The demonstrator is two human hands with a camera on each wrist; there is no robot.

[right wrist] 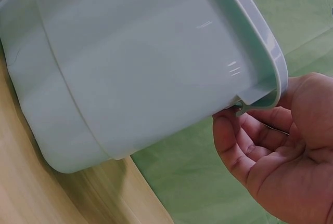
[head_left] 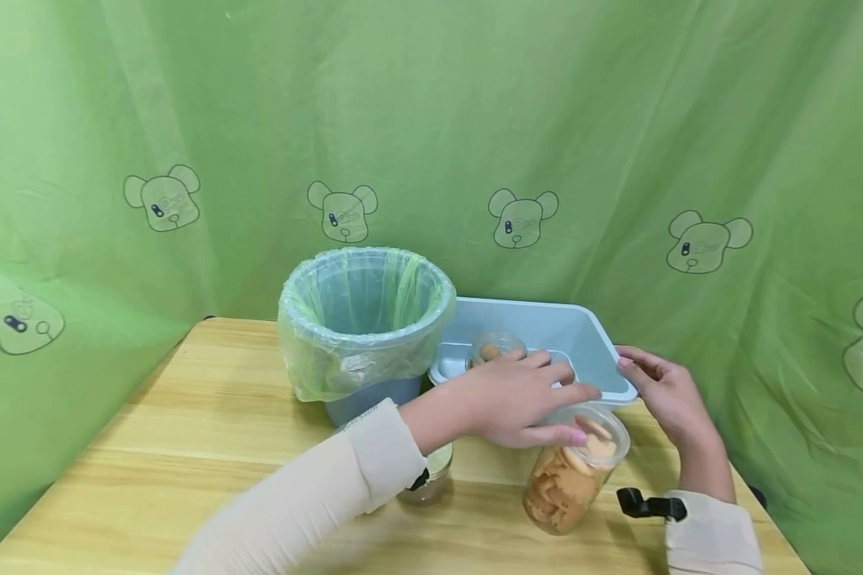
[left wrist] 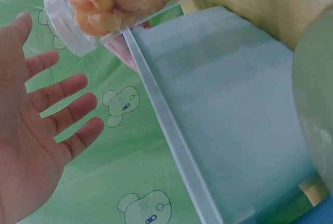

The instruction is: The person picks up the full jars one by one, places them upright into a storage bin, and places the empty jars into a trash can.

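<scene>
My left hand [head_left: 514, 399] hovers over the front rim of a light-blue plastic basin [head_left: 546, 319], its fingers spread in the left wrist view and nothing between them. Just below its thumb, a clear jar of orange-brown cookies [head_left: 564, 487] stands on the table in front of the basin. At the basin's right corner my right hand [head_left: 672, 395] pinches the rim; in the right wrist view its curled fingers [right wrist: 229, 135] lie under the lip. Inside the basin sits a smaller clear jar [head_left: 496, 345], partly hidden by the left hand.
Left of the basin stands a blue trash bin [head_left: 374, 399] lined with a translucent green bag [head_left: 309, 359]. Another small jar [head_left: 431, 479] is on the wooden table [head_left: 208, 415], partly covered by the left sleeve. A green curtain [head_left: 431, 120] hangs behind.
</scene>
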